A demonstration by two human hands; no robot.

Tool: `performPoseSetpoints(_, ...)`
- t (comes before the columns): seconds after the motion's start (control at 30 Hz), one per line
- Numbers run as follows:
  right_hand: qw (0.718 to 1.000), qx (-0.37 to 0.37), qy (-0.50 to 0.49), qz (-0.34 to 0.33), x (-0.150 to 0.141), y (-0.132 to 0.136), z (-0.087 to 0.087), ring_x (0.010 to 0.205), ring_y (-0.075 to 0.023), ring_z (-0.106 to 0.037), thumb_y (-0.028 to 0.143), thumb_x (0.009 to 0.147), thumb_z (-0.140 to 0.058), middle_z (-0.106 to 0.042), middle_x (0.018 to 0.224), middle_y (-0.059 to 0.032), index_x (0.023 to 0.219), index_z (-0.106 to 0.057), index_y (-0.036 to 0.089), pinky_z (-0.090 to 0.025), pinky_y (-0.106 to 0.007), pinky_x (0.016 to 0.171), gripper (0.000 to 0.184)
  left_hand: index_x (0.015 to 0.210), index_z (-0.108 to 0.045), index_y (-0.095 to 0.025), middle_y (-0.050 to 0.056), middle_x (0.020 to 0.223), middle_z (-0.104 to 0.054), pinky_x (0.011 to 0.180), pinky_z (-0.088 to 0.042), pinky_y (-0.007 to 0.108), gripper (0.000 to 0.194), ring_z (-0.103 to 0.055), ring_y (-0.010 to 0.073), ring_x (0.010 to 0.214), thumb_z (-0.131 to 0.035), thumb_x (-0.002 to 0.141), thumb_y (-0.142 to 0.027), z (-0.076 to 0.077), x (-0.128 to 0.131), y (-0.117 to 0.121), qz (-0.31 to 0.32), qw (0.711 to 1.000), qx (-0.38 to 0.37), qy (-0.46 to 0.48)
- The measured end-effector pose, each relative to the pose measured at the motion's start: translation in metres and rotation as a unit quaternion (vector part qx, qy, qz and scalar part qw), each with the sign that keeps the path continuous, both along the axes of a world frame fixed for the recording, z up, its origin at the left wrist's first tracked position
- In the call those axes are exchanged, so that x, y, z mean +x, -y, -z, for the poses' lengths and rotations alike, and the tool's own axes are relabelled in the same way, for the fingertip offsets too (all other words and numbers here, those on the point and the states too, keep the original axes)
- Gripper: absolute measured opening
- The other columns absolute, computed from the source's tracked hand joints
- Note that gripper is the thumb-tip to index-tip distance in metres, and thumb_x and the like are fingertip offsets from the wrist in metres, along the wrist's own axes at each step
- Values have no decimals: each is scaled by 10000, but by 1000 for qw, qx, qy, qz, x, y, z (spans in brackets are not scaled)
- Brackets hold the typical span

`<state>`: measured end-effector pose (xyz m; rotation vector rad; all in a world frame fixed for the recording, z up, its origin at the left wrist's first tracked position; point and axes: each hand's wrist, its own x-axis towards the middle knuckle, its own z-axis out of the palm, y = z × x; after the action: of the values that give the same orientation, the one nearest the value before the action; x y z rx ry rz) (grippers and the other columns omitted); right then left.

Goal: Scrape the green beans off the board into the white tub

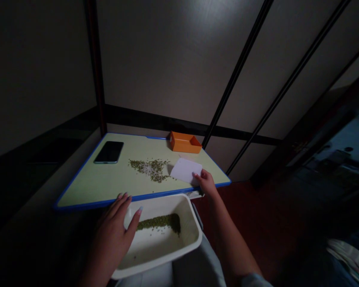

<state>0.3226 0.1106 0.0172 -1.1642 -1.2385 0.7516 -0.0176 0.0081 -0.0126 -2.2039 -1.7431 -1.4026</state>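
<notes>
My right hand (pixel 206 183) pinches the right edge of a white card (pixel 186 170), held low over the table beside a scattered patch of small green seeds or beans (pixel 152 168) with some white bits among them. My left hand (pixel 118 223) rests at the left rim of a white plastic basin (pixel 164 257), fingers stretched out toward the table edge and the thumb over the inside. More green grains (pixel 163 223) lie in a band along the basin's far side. The basin stands just in front of the table, seemingly on my lap.
The pale green table (pixel 92 185) has a blue edge. A smartphone (pixel 109 152) lies at its left back, and an orange open box (pixel 186 143) stands at its right back. Behind rises a panelled wall (pixel 167 59) with dark strips. Reddish floor (pixel 242 215) shows at right.
</notes>
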Motion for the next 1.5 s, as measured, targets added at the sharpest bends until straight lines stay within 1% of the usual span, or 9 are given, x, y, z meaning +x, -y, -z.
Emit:
performPoseSetpoints(0.23, 1000, 6, 13, -4, -3, 0, 0, 811, -240, -677, 528, 616, -804, -755, 833, -67, 839, -695, 180, -540, -353, 745, 428, 1175, -682, -117, 175, 1294, -688, 1073, -513, 458, 651, -619, 296, 1263, -391, 908, -634, -3, 1, 1, -6, 1000, 12, -20)
performPoseSetpoints(0.4, 1000, 9, 18, 11, -7, 0, 0, 864, -257, -689, 541, 623, -790, -770, 904, -89, 882, -701, 173, -541, -382, 802, 458, 1167, -683, -89, 193, 1278, -692, 1068, -517, 453, 679, -628, 300, 1249, -368, 916, -635, -5, 2, 1, -7, 999, 22, -26)
performPoseSetpoints(0.53, 1000, 5, 23, 10, -7, 1, 1, 849, -251, -690, 553, 633, -783, -777, 912, -86, 893, -700, 174, -542, -368, 776, 467, 1169, -685, -112, 176, 1291, -690, 1076, -511, 448, 665, -621, 293, 1261, -371, 912, -639, -4, 1, 1, -6, 1000, 12, -24)
performPoseSetpoints(0.7, 1000, 2, 24, -1, -7, 1, 2, 787, -228, -674, 538, 639, -778, -774, 861, -71, 840, -685, 172, -529, -341, 736, 427, 1161, -690, -128, 167, 1298, -688, 1089, -501, 443, 653, -614, 289, 1271, -385, 902, -644, -4, 2, 1, -11, 1000, 2, -10)
performPoseSetpoints(0.93, 1000, -7, 20, -8, -8, 3, 1, 820, -235, -673, 484, 630, -790, -777, 905, -74, 856, -705, 176, -526, -352, 772, 391, 1168, -689, -137, 166, 1306, -683, 1081, -506, 467, 637, -611, 294, 1275, -407, 893, -637, -5, 1, 1, -2, 1000, -14, -5)
performPoseSetpoints(1.07, 1000, -7, 4, -22, -8, 5, 2, 865, -244, -682, 461, 629, -802, -779, 951, -82, 876, -719, 177, -530, -369, 821, 385, 1173, -686, -111, 187, 1305, -678, 1088, -498, 485, 664, -604, 308, 1282, -398, 892, -640, -6, 1, 2, -1, 1000, -21, 0)
performPoseSetpoints(1.27, 999, -15, 12, -34, -13, 6, 2, 843, -243, -681, 470, 642, -802, -785, 934, -87, 883, -712, 167, -533, -357, 792, 398, 1174, -683, -135, 165, 1313, -680, 1099, -488, 462, 632, -602, 291, 1286, -411, 893, -631, -6, 2, 2, -1, 1000, -16, 3)
performPoseSetpoints(1.5, 999, -9, 9, -47, -24, 12, -3, 848, -245, -682, 458, 649, -799, -780, 913, -73, 872, -711, 178, -539, -361, 790, 369, 1173, -679, -176, 137, 1327, -678, 1109, -477, 458, 571, -592, 281, 1300, -443, 887, -611, -3, 1, 2, 2, 1000, -16, 15)
